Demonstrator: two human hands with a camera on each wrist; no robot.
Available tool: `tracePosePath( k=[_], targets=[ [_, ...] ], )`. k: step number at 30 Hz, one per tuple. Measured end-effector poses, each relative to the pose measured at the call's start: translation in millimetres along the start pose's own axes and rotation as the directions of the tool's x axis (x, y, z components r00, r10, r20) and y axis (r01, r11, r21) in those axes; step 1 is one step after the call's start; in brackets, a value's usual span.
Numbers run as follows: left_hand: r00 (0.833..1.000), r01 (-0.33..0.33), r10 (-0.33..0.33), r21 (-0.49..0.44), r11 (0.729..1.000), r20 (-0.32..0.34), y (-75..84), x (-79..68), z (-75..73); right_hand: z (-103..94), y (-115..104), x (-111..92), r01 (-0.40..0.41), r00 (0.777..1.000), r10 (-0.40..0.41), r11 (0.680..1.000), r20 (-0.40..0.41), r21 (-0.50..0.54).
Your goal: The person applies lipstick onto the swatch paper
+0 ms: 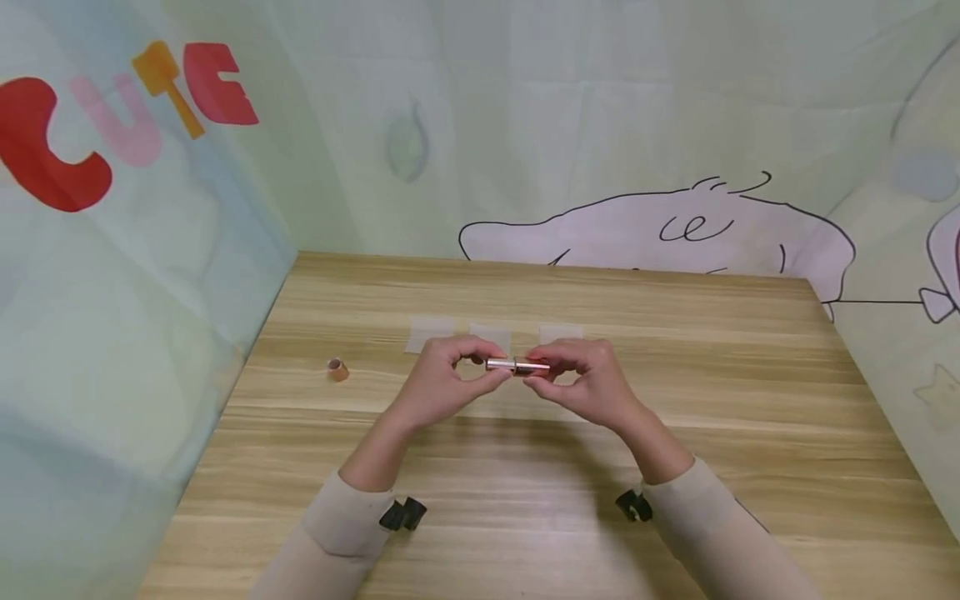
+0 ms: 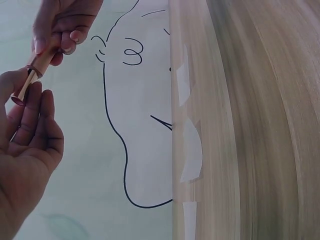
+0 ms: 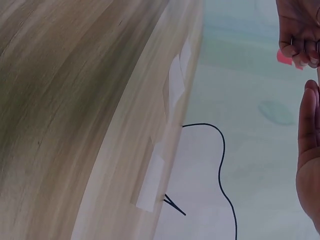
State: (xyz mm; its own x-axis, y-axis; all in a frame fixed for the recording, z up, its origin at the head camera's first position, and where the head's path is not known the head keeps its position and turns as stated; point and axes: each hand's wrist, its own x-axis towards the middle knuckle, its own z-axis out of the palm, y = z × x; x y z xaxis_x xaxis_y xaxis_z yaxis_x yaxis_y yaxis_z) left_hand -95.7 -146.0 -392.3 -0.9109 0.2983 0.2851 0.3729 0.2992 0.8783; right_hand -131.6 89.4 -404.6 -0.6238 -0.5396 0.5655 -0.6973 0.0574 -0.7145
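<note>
My left hand (image 1: 442,383) and right hand (image 1: 596,385) meet above the middle of the table, both holding one slim, shiny rose-gold lipstick tube (image 1: 501,364) lying level between them. The left thumb and fingers pinch its narrower end. Its wider end is gripped by the right fingers and thumb. In the left wrist view the lipstick tube (image 2: 31,77) shows a narrow stem with a reddish rim at its tip. The right wrist view catches the hands only at its edge, with the tube mostly hidden. Left of the hands, a short copper-coloured cap (image 1: 337,369) is on the table.
Three whitish, see-through paper-like pieces lie in a row on the wooden table (image 1: 525,533) beyond the hands, among them a left piece (image 1: 429,332) and a right piece (image 1: 561,332). A printed cloth backdrop (image 1: 525,125) hangs at the table's back and sides.
</note>
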Motion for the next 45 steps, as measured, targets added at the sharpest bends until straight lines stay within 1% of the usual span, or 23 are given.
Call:
tracePosePath(
  k=[3, 6, 8, 11, 15, 19, 22, 24, 28, 32, 33, 35, 37, 40, 42, 44, 45],
  targets=[
    [1.000, -0.028, 0.028, 0.007, 1.000, 0.000, -0.8, -0.3, 0.0, 0.7, -1.2, -1.2, -0.070, 0.998, 0.069, 0.995, 0.005, 0.078],
    [0.998, -0.062, 0.062, 0.002, 0.998, -0.002, -2.0, -0.3, 0.5, 1.3, -2.5, -2.9, -0.142, 0.990, 0.143, 0.979, 0.008, 0.149],
    [0.996, -0.087, 0.087, -0.002, 0.996, -0.005, -2.8, -0.2, 0.7, 2.0, -2.6, -4.1, -0.189, 0.982, 0.191, 0.962, 0.010, 0.198],
    [0.993, -0.119, 0.119, -0.007, 0.993, -0.008, -3.5, -0.2, 1.1, 3.2, -2.0, -6.1, -0.248, 0.967, 0.253, 0.928, 0.019, 0.278],
    [0.990, -0.143, 0.143, -0.001, 0.990, -0.012, -4.2, -0.9, 1.0, 5.1, -1.0, -7.3, -0.269, 0.960, 0.278, 0.888, 0.031, 0.372],
    [0.985, -0.174, 0.174, 0.011, 0.985, -0.012, -4.3, -0.3, 0.8, 5.6, -0.7, -7.3, -0.272, 0.959, 0.282, 0.864, 0.039, 0.424],
    [0.979, -0.204, 0.205, 0.013, 0.979, -0.014, -5.1, 0.1, 0.9, 6.1, -1.5, -7.7, -0.292, 0.951, 0.306, 0.845, 0.043, 0.449],
    [0.974, -0.224, 0.225, 0.014, 0.974, -0.016, -5.5, 0.0, 1.2, 6.7, -2.4, -8.2, -0.314, 0.942, 0.332, 0.831, 0.045, 0.459],
    [0.961, -0.272, 0.274, 0.039, 0.961, -0.028, -7.9, 0.3, 2.3, 8.8, -2.7, -9.3, -0.357, 0.923, 0.383, 0.815, 0.039, 0.456],
    [0.949, -0.308, 0.311, 0.070, 0.949, -0.053, -10.4, 0.3, 2.5, 13.4, -2.8, -8.4, -0.401, 0.894, 0.448, 0.778, 0.020, 0.483],
    [0.946, -0.314, 0.319, 0.074, 0.946, -0.059, -10.6, 0.1, 2.4, 15.1, -3.4, -8.0, -0.409, 0.884, 0.467, 0.762, 0.012, 0.502],
    [0.942, -0.324, 0.329, 0.077, 0.943, -0.070, -11.6, -0.2, 1.9, 19.2, -5.1, -7.4, -0.419, 0.864, 0.503, 0.717, 0.003, 0.557],
    [0.936, -0.338, 0.343, 0.073, 0.938, -0.079, -12.4, -0.1, 1.5, 24.2, -7.8, -6.7, -0.431, 0.838, 0.546, 0.653, 0.007, 0.623],
    [0.930, -0.351, 0.356, 0.065, 0.934, -0.096, -14.9, 0.2, 0.8, 32.7, -12.2, -5.0, -0.433, 0.793, 0.609, 0.542, 0.018, 0.720],
    [0.925, -0.360, 0.365, 0.064, 0.931, -0.110, -16.1, 0.3, 0.6, 38.0, -14.4, -3.6, -0.425, 0.764, 0.645, 0.475, 0.024, 0.770],
    [0.925, -0.356, 0.362, 0.073, 0.932, -0.118, -16.9, 0.4, 0.5, 42.5, -15.4, -2.1, -0.405, 0.743, 0.670, 0.427, 0.019, 0.808],
    [0.926, -0.351, 0.358, 0.079, 0.933, -0.118, -17.2, 0.3, 0.4, 44.1, -15.8, -1.5, -0.395, 0.734, 0.679, 0.408, 0.015, 0.823]
  ],
)
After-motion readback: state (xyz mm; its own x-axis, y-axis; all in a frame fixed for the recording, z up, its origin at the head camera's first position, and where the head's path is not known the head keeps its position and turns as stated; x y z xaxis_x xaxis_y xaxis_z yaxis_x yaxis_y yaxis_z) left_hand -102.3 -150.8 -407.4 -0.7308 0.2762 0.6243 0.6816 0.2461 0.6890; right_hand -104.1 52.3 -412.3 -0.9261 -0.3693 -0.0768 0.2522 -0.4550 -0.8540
